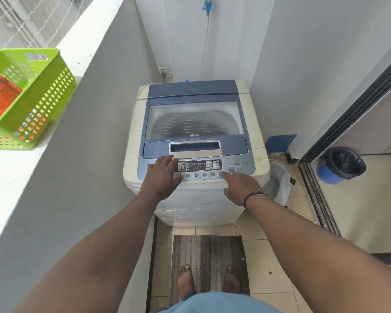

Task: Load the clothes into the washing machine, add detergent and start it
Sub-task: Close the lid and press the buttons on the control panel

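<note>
While the person stands barefoot on the striped mat (209, 263) in front of the washing machine (195, 154), both arms reach out over its front edge. The left hand (161, 175) lies flat and spread on the left end of the control panel (196, 168), fingers loose, gripping nothing. The right hand (239, 185) is curled with only the forefinger out, its tip touching or just short of the row of round buttons near the right end — I cannot tell which button, or whether it is pressed down. A dark band sits on that wrist.

Beyond the panel the lid (194, 119) is shut and lies level; through its cloudy window the drum shows ribbed and dim, and whether clothes are inside I cannot make out. Judging by the closed lid and the finger on the buttons, this looks like the starting step. The buttons should want only a short, firm fingertip push; the panel is rigid plastic and will not give. If the lid had to come up again, the recessed handle (194, 146) just behind the panel is the place to hook the fingers — a light, stiff lid that folds rather than lifts as one piece, I would guess.

Off to the left, on the white ledge (16, 175), a green basket (32, 96) holds an orange packet (0, 98), perhaps the detergent. At the right, a blue bin (340, 164) sits past the sliding door track.
</note>
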